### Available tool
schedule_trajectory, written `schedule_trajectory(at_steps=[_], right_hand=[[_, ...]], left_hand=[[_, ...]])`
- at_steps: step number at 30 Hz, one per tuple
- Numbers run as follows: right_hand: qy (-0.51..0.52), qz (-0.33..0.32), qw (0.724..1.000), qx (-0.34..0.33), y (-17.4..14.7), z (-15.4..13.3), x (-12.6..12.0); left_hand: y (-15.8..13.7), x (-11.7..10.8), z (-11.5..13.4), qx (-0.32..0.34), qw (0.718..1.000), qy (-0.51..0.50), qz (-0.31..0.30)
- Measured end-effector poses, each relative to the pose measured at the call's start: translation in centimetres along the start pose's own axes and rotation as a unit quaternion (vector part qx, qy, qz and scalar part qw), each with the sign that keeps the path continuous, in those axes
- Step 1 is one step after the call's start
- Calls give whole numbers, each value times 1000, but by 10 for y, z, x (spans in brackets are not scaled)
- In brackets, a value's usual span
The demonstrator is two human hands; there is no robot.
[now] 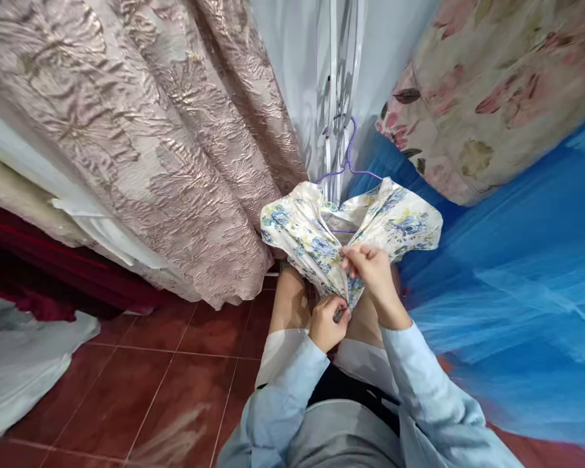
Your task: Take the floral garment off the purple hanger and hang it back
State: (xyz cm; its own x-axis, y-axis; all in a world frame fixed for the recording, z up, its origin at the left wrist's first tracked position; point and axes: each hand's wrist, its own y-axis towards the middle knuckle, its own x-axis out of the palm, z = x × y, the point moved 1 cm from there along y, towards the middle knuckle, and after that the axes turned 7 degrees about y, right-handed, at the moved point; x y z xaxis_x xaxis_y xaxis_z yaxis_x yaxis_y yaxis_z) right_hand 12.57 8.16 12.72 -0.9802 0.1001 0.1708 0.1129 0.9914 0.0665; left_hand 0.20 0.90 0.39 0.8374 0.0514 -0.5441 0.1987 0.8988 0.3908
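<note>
A white blouse (316,244) with blue and yellow flowers hangs in front of me on a purple hanger (348,153). My right hand (370,266) pinches the fabric at the bottom of its V-shaped neckline. Lower down, my left hand (329,322) is closed on the blouse's front near its lower part. The fingertips of both hands partly cover the cloth, so any fastening there is hidden. The short sleeves spread out to either side, and the hanger's lower bar shows through the neck opening.
A pink embossed curtain-like fabric (175,149) hangs at the left, with dark red cloth (53,260) beyond it. Blue sheer fabric (517,312) and a floral cloth (507,97) hang at the right. White rails (334,52) stand behind the hanger. Red tiles (185,390) cover the floor.
</note>
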Motion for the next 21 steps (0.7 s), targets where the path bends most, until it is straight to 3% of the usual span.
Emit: schedule_trajectory(at_steps=[6,12,14,16,19,21], right_hand=[[33,27,997,-60,58,-43,17],[55,39,992,-102,70,-65,19],[50,30,994,-96,64,-67,17],[43,21,995,-90,55,-66,15],[32,18,995,-94,43,-64,14],[23,17,994,-105,39,-66,14]], left_hand=[[2,6,11,11,1000,11,-23],[-7,15,-2,2,996,2,-85],[3,6,-6,-7,998,-8,-59],[25,-13,-4,-5,1000,-15,6],[77,-52,13,35,992,-30,122],[117,-77,30,89,983,-43,153]])
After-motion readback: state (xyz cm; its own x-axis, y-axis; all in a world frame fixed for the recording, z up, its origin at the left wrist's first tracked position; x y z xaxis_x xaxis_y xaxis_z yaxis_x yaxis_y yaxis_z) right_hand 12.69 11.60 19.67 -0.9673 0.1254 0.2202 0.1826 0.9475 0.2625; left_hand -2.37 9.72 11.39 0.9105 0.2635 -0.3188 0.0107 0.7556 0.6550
